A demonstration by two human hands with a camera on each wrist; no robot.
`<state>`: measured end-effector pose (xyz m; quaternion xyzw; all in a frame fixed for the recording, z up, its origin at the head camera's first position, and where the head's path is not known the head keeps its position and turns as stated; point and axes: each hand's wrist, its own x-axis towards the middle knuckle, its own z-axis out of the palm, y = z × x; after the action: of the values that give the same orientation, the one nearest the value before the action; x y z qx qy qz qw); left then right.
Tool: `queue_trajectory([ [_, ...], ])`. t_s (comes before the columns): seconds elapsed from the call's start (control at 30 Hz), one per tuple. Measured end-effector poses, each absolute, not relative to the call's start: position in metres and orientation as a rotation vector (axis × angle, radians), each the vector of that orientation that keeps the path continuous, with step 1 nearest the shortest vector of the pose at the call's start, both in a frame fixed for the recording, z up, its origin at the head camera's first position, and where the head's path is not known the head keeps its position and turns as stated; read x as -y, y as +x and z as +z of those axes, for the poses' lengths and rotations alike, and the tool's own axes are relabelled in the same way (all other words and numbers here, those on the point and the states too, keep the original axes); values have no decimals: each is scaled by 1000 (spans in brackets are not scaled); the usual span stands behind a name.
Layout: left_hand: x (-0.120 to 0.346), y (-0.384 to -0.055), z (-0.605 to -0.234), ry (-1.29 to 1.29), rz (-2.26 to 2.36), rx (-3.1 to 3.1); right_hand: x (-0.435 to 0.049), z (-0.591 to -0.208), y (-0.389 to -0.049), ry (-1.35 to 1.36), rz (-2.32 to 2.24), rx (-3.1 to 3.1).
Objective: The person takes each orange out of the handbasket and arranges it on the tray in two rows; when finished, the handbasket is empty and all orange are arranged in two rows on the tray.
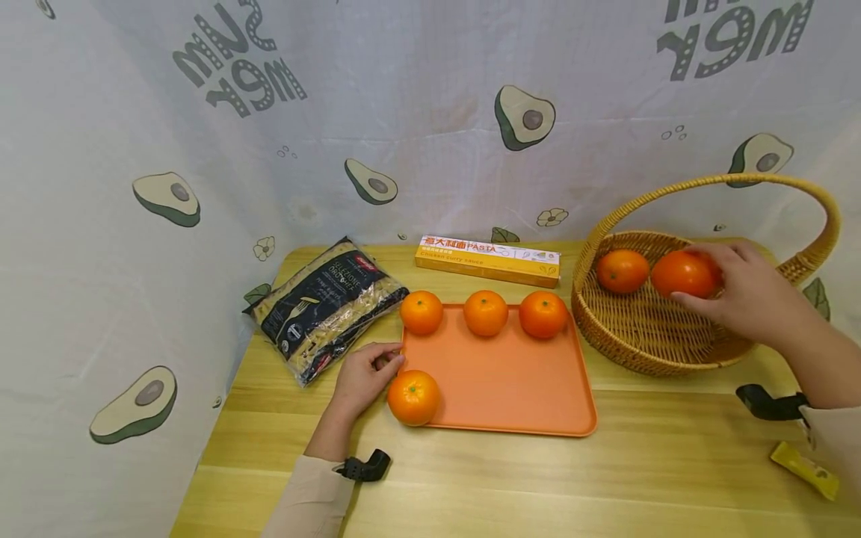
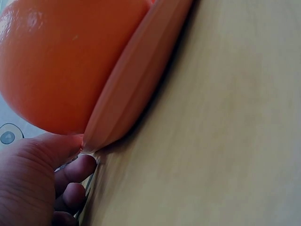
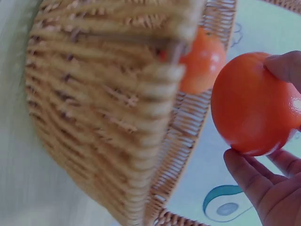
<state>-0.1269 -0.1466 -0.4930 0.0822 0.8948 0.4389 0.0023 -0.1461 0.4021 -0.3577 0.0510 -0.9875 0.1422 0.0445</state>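
Note:
My right hand [image 1: 753,295] grips a smooth red-orange orange [image 1: 682,273] over the wicker basket [image 1: 632,357]. In the right wrist view, thumb and fingers span that orange [image 3: 254,106], which is apart from the basket's rim. Another orange [image 1: 622,271] lies in the basket. My left hand [image 1: 366,377] is at the left edge of the orange-coloured tray [image 1: 511,388], its thumb and curled fingers pinching the rim. Close beside it an orange [image 1: 413,397] sits at the tray's near left corner. Along the far edge are three oranges: left [image 1: 421,312], middle [image 1: 486,313] and right [image 1: 542,314].
A bag of pasta [image 1: 329,306] lies left of the tray. Behind the tray is a yellow and white pasta box [image 1: 487,261]. The basket's tall handle [image 1: 726,179] arches beside my right hand. A small yellow packet [image 1: 805,471] lies at the near right of the wooden table [image 1: 538,486].

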Motion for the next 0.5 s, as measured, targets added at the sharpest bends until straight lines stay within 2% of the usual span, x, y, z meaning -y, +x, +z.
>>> queue_trajectory([
  [0.2,146,-127,-494,262,1390,-2803,-393,-353,-139,243,527,2952],
  [0.5,146,-127,-493,264,1376,-2816,-382,-354,-123,101,591,2969],
])
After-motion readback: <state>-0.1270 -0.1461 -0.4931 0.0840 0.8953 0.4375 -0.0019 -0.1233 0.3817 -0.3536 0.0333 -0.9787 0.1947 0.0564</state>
